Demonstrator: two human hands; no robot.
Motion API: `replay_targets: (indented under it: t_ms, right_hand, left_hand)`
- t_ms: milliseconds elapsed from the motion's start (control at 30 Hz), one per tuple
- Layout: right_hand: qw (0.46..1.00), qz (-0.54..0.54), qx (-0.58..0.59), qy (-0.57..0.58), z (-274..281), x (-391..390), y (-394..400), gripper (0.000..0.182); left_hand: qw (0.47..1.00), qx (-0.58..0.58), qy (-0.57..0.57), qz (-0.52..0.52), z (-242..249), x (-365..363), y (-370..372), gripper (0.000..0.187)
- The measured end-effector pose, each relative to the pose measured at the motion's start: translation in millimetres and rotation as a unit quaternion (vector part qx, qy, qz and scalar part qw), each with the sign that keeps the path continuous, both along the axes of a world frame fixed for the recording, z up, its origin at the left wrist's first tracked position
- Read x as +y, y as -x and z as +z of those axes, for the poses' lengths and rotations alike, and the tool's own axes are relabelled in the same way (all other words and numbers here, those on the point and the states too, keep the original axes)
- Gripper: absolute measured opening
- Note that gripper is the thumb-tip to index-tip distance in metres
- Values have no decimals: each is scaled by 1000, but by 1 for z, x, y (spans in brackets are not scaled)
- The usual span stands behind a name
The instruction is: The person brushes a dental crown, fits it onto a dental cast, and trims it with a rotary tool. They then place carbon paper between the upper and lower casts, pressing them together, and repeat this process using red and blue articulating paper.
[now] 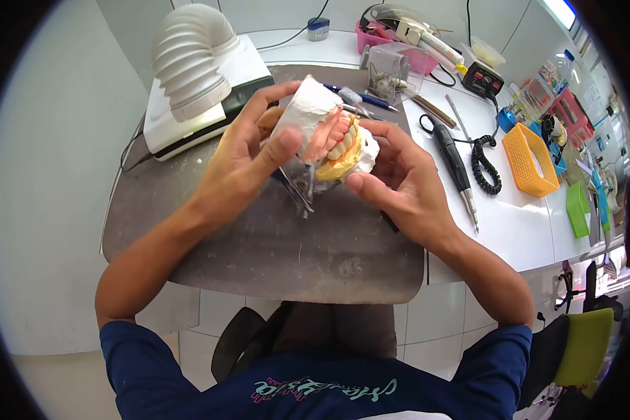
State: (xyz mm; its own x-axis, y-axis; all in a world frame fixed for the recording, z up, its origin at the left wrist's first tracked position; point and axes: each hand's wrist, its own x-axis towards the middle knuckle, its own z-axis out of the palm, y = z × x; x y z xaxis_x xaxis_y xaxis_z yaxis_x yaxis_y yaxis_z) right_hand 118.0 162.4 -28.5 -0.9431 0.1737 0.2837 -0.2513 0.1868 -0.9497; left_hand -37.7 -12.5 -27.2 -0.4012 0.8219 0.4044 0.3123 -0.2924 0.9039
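Observation:
A dental cast (339, 136) is held up over the grey mat, tilted. Its white plaster block (306, 106) with a pink gum part lies toward my left, and a yellow stone part with pale teeth lies toward my right, backed by more white plaster. My left hand (259, 147) is closed around the white block, thumb on the near face. On the other side, my right hand (406, 171) grips the yellow and white part between thumb and fingers. Metal instruments (301, 192) lie below the cast, partly hidden by it and my left hand.
The grey mat (259, 245) covers the bench front. A white ribbed hose (189, 56) on a white unit stands at left. At right lie a rotary handpiece (451, 157), its coiled cord (484, 164), a yellow basket (528, 161) and a green basket (578, 210). Pens (374, 101) lie behind the cast.

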Motion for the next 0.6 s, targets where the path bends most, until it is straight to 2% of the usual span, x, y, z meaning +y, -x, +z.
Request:
replay_targets:
  t_ms: [33, 100, 167, 233, 267, 300, 367, 400, 467, 600]
  right_hand:
    - [1000, -2, 5, 1, 3, -1, -1, 52]
    - [999, -11, 29, 34, 4, -2, -1, 56]
    - [999, 8, 24, 23, 0, 0, -2, 59]
    - [993, -13, 73, -89, -6, -1, -1, 61]
    - [973, -22, 109, -203, -5, 3, -1, 65]
    - [974, -21, 108, -201, -5, 3, -1, 65]
    - [944, -50, 135, -296, -6, 4, -2, 64]
    - [945, -52, 133, -295, -2, 2, -5, 64]
    - [979, -1, 33, -202, 8, -4, -10, 62]
    - [981, -11, 47, -187, 5, -8, -11, 60]
  left_hand:
    - [1000, 5, 1, -2, 0, 0, -2, 73]
    - [997, -72, 2, -18, -1, -2, -8, 72]
    - [998, -62, 26, -11, -2, -3, -12, 73]
    - [996, -44, 71, 9, -1, -5, -18, 76]
    - [990, -75, 117, -12, 10, -6, -25, 77]
    - [990, -76, 119, -11, 9, -4, -30, 77]
    - [996, -63, 61, 5, 6, -1, -36, 75]
    - [996, -64, 63, 3, 3, -1, -35, 75]
    - [999, -41, 31, -2, -5, -2, -33, 75]
    - [999, -8, 39, -5, -5, -4, -28, 76]
